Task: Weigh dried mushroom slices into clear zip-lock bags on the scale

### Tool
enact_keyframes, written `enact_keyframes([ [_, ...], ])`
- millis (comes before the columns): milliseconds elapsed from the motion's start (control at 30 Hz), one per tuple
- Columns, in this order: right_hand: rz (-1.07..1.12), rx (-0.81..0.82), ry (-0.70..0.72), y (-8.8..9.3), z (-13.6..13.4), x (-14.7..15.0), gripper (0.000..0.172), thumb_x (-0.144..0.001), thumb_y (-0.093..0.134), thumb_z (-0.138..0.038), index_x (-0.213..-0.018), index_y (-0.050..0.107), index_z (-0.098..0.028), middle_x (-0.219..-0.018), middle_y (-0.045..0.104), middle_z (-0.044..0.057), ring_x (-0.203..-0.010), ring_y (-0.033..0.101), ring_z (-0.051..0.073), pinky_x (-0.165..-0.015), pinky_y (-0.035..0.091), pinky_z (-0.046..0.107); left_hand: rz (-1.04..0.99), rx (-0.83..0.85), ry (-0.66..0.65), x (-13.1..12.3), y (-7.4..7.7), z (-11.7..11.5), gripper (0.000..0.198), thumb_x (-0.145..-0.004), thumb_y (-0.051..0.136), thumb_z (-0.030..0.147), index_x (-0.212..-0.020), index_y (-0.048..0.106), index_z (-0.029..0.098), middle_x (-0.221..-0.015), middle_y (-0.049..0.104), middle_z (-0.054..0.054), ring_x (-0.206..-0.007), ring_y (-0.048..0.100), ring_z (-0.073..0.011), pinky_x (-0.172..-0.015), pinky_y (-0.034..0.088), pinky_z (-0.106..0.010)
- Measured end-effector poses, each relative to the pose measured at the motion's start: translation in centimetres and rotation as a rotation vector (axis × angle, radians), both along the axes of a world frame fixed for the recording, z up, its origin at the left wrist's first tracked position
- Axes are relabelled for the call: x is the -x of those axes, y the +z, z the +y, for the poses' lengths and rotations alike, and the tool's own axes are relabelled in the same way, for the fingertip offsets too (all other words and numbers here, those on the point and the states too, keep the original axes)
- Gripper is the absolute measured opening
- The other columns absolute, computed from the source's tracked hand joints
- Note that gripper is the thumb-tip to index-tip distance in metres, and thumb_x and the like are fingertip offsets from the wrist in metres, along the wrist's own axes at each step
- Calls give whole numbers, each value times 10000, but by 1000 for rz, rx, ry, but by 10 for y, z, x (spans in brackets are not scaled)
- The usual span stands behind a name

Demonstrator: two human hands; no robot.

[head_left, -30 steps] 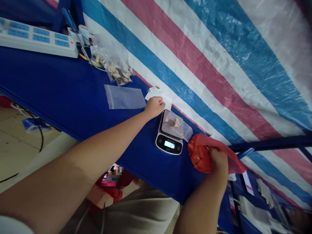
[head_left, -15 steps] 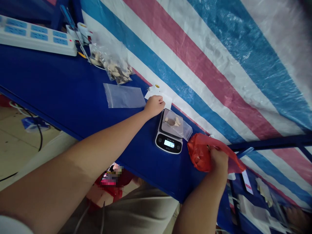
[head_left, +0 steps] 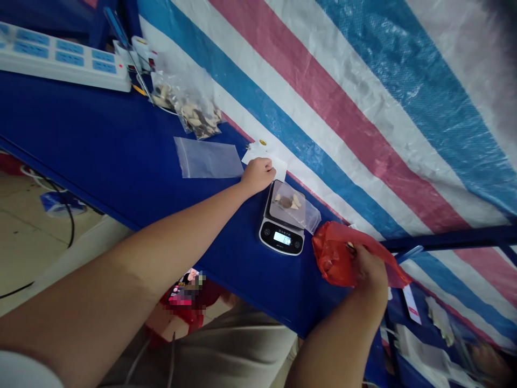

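My left hand (head_left: pixel 259 174) is curled into a fist beside the upper left corner of a small digital scale (head_left: pixel 283 237), over a white paper (head_left: pixel 279 168). On the scale's plate lies a clear zip bag (head_left: pixel 311 218) with a few pale dried slices (head_left: pixel 297 201) in or on it; the lit display is too blurred to read surely. My right hand (head_left: pixel 369 269) is at the mouth of a red plastic bag (head_left: pixel 333 258), its fingers closed and partly hidden by the plastic. A small pale-and-dark bit shows at the fingertips.
A flat zip bag (head_left: pixel 210 159) lies on the blue table (head_left: pixel 100 140), left of the fist. Behind it are filled bags of slices (head_left: pixel 200 116), a screwdriver (head_left: pixel 117 27) and a power strip (head_left: pixel 89 70). Striped tarp (head_left: pixel 323 97) rises behind. A phone (head_left: pixel 186 291) is below the table edge.
My right hand has drawn back slightly to the right within the red bag's mouth, and a small bit now shows at its fingertips. The left fist and scale stay put.
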State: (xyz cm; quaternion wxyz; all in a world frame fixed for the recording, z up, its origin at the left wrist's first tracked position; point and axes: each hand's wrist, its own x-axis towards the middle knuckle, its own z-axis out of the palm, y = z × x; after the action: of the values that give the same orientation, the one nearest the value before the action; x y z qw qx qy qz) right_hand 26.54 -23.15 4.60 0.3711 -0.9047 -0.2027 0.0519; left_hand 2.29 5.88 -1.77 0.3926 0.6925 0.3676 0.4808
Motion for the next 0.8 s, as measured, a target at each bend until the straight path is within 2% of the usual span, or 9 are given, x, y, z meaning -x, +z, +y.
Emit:
enact_keyframes([
  [33,-7,20,-31,3,0,1,390,-641,754,-517,-807,686,-171,-844,725,115,-966,674,342,-831,551,412,1,-4,0,0,0,0,411,-718,568,68,-551,226,223,-534,230,52,-543,271,-121,-574,192,-333],
  [100,65,-61,-29,6,-1,3,361,-622,790,-485,-794,698,-181,-767,707,63,-804,674,278,-728,560,366,-4,-15,2,0,0,0,415,-722,563,66,-552,219,224,-535,220,51,-544,265,-122,-575,191,-334],
  [167,213,-210,59,7,-3,5,336,-616,826,-449,-806,709,-197,-730,694,14,-650,628,195,-597,540,298,-13,-28,4,0,-1,0,419,-721,559,64,-557,208,224,-540,205,51,-547,254,-124,-575,187,-335],
  [233,343,-326,164,8,-5,9,338,-613,869,-405,-844,729,-202,-778,716,-1,-632,622,148,-555,527,237,-18,-31,5,0,-1,0,419,-721,556,65,-563,203,225,-549,199,50,-552,246,-126,-578,183,-336],
  [333,443,-359,295,14,-8,18,373,-609,917,-327,-920,752,-202,-904,759,16,-771,695,131,-646,559,179,-14,-20,3,0,0,0,411,-724,551,67,-567,207,227,-553,213,47,-557,250,-129,-584,183,-336],
  [467,483,-394,425,19,-1,35,395,-600,943,-291,-935,750,-210,-889,762,6,-816,723,124,-737,589,182,-17,-12,-1,1,1,-1,410,-728,550,66,-566,210,228,-551,224,45,-562,256,-131,-586,189,-336],
  [567,456,-461,423,14,14,43,393,-594,947,-300,-920,746,-211,-917,759,-3,-881,728,131,-812,596,206,-26,-14,-5,1,2,-2,414,-735,553,73,-565,209,228,-554,219,46,-561,262,-130,-583,194,-334],
  [667,419,-455,377,4,27,41,404,-587,943,-331,-911,742,-195,-932,758,9,-926,729,158,-858,601,250,-31,-13,-8,1,3,-3,415,-743,557,82,-564,212,227,-552,224,48,-559,272,-129,-581,199,-330],
  [800,298,-371,263,-5,33,32,433,-559,925,-361,-900,734,-175,-846,750,10,-806,727,167,-739,608,248,-31,-19,-14,1,2,-2,414,-739,563,82,-561,219,226,-540,235,50,-553,283,-127,-578,203,-327],
])
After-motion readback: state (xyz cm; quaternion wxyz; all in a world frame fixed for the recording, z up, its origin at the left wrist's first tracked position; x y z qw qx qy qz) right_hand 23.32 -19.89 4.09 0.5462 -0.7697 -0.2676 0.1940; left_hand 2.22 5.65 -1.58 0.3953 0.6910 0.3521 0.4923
